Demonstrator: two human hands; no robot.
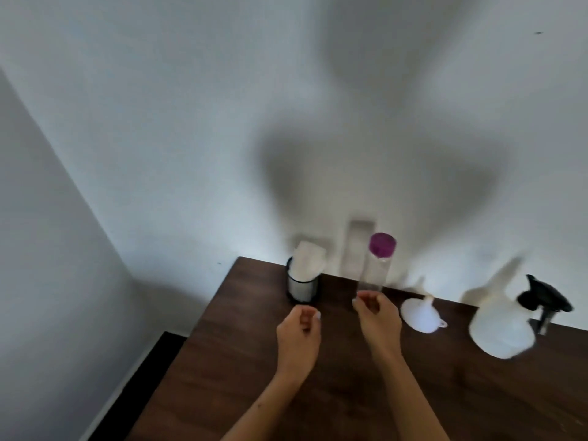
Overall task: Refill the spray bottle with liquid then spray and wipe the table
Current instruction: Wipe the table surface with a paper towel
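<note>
A tall clear bottle (375, 265) with a purple cap stands upright at the back of the dark wooden table (222, 361). My right hand (378, 316) hovers just in front of its base with loosely curled fingers, holding nothing. My left hand (299, 335) hangs over the table to the left, fingers loosely curled and empty. A white funnel (420, 313) lies on its side to the right of the bottle. Further right sits a white spray bottle (499, 326) with a black trigger head (544, 300). A black holder (302, 283) with white cloths or tissues stands at the back left.
The table stands against a white wall, and its left edge drops to a dark floor strip (152, 354). The frame is blurred. My shadow falls on the wall behind the objects.
</note>
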